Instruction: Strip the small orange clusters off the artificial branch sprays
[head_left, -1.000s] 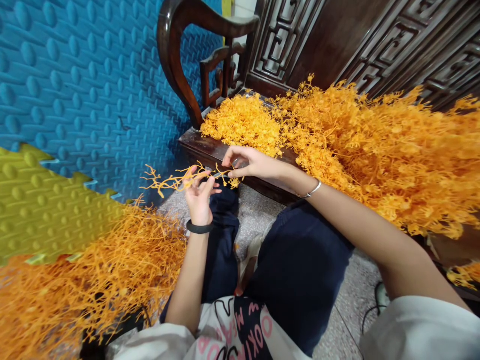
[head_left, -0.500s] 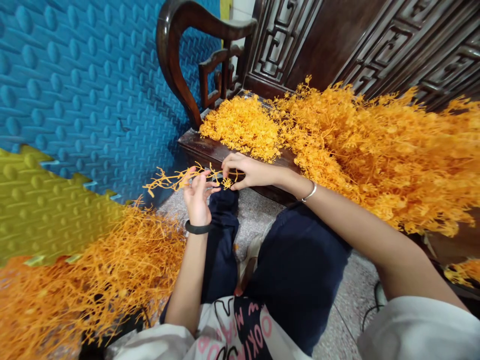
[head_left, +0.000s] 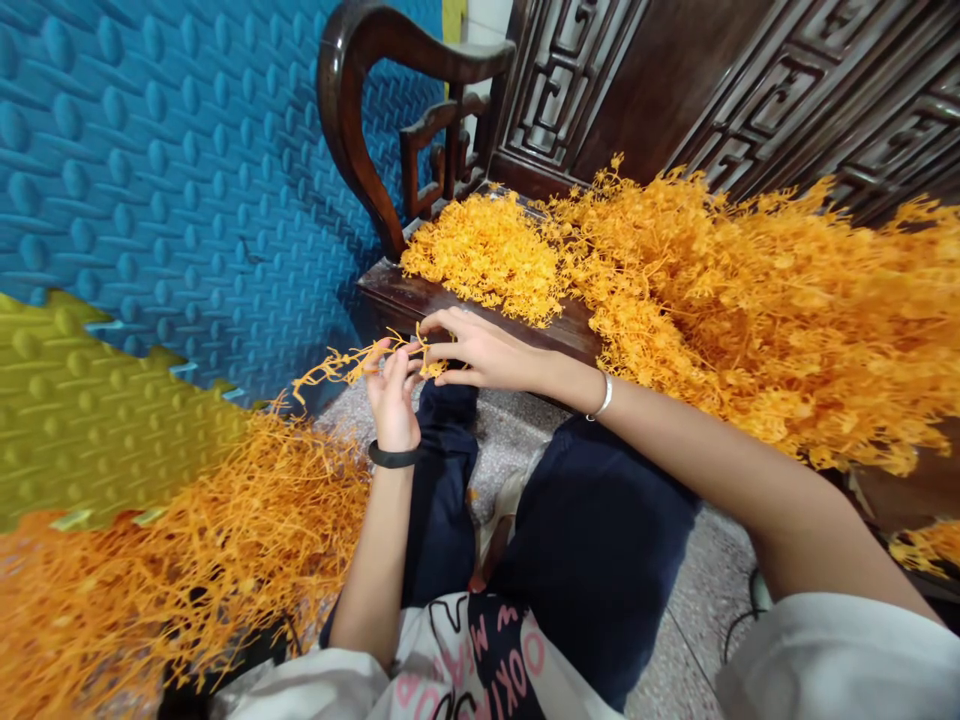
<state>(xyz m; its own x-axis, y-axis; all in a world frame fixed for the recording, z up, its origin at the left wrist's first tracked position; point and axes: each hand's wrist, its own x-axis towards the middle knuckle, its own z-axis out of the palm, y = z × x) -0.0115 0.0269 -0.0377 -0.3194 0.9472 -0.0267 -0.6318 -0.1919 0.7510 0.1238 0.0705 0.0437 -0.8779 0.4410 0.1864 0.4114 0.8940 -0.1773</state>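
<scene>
My left hand (head_left: 394,395) grips the stem end of an orange plastic sprig (head_left: 330,368) whose branches point left over the floor. My right hand (head_left: 474,350) pinches the same sprig right beside the left fingers, its fingertips closed on small orange bits. Both hands meet above my knees, just before the front edge of a dark wooden bench (head_left: 397,295). A black band circles the left wrist and a silver bangle the right.
A pile of small yellow-orange bits (head_left: 484,250) and a big heap of orange sprigs (head_left: 772,300) lie on the bench. Another heap of bare orange stems (head_left: 187,560) covers the floor at left. Blue (head_left: 150,160) and yellow (head_left: 90,410) foam mats stand behind.
My right hand has slid left along the sprig until it meets the left fingers. The sprig has dropped a little and shifted left.
</scene>
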